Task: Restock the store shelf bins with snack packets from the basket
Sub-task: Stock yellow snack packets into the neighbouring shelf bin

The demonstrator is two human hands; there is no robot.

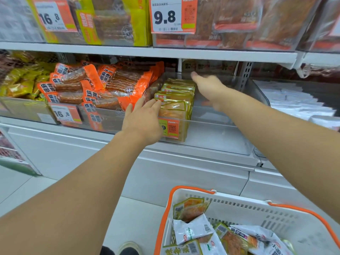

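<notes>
A clear bin [211,124] holds a row of yellow packets [176,96] on its left side. The left hand [142,122] rests flat-fingered on the front packet; the right hand [207,85] reaches in, blurred, fingers spread. The basket [239,205] holds more packets [230,236].

A 9.8 price tag [173,14] hangs from the upper shelf, a 16.8 tag [53,15] to its left. A dark shoe [128,249] stands on the pale floor [24,188].
</notes>
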